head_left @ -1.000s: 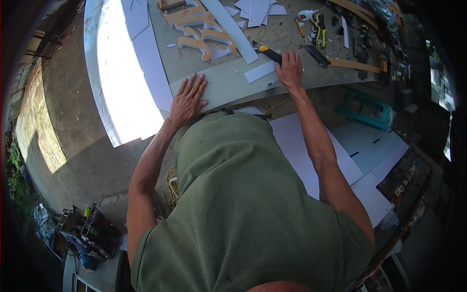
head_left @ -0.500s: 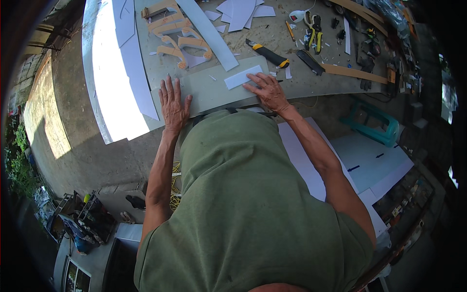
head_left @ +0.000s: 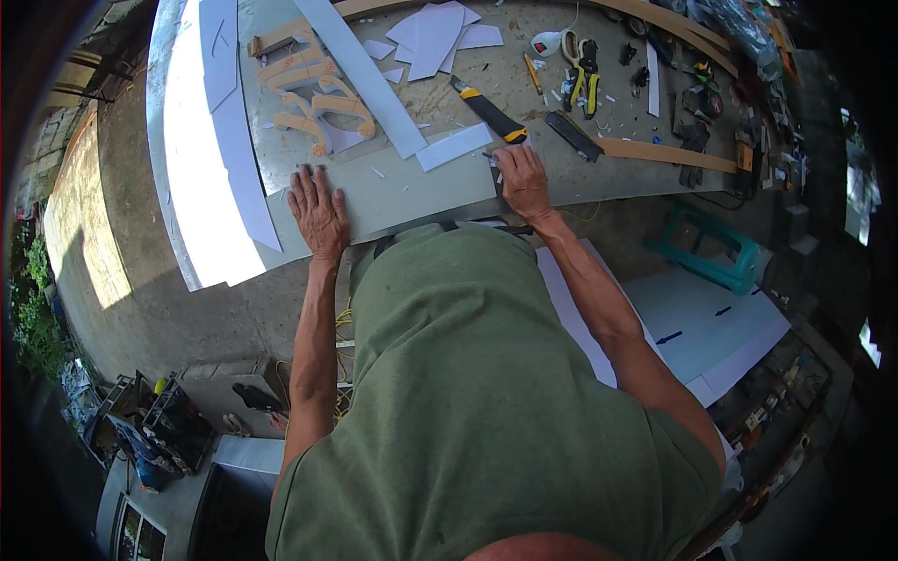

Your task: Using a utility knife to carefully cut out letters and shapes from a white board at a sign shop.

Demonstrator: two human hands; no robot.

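Observation:
My left hand (head_left: 321, 215) lies flat with fingers apart on a pale grey board (head_left: 416, 196) along the bench's near edge. My right hand (head_left: 526, 182) is at the board's right end, fingers curled on a small dark thin object (head_left: 489, 157), too small to identify. A narrow white strip (head_left: 454, 148) lies just left of it, near the lower end of a long pale strip (head_left: 360, 79). A black-and-yellow utility knife (head_left: 491, 112) rests just beyond my right hand. Tan curved cut-out letters or shapes (head_left: 309, 93) lie above my left hand.
Large white sheets (head_left: 192, 140) cover the bench's left side. Offcuts (head_left: 435, 37), pliers (head_left: 585, 79), a black case-like item (head_left: 571, 136) and tan strips (head_left: 669, 154) lie beyond. A teal stool (head_left: 702, 243) and more sheets (head_left: 711, 332) are below at right.
My right hand has let go of the utility knife, touched the short white strip, then moved off it to the small dark object. The view has shifted slightly.

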